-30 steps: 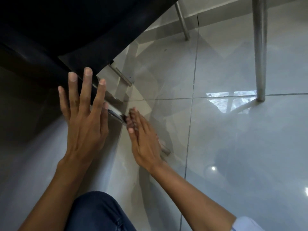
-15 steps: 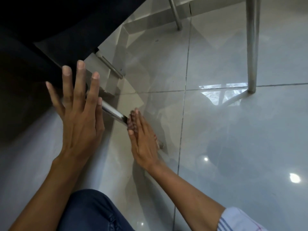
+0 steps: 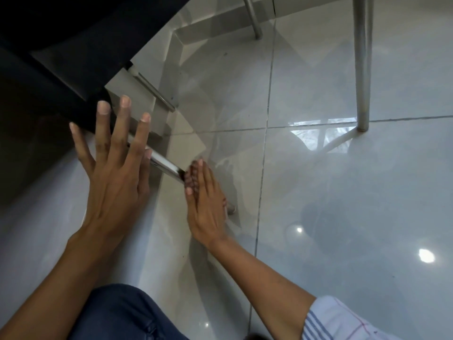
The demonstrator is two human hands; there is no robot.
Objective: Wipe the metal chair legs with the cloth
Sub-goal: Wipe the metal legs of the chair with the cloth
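A shiny metal chair leg (image 3: 166, 166) slants from under the black seat (image 3: 73, 45) down to the floor. My left hand (image 3: 115, 173) hovers flat over its upper part, fingers spread and holding nothing. My right hand (image 3: 206, 204) lies edge-on along the leg's lower part with its fingers straight and together, and it covers the leg almost down to the foot. A second leg of the same chair (image 3: 157, 95) slants behind. No cloth is in view.
Glossy grey floor tiles (image 3: 343, 217) lie all around. Two other metal legs stand further back, one upright at the right (image 3: 362, 69) and one at the top (image 3: 252, 18). My knee in blue jeans (image 3: 117, 315) is at the bottom.
The view has shifted, so the seat and the legs sit differently in frame. A longer stretch of bare leg shows between my hands. Both hands keep the same pose.
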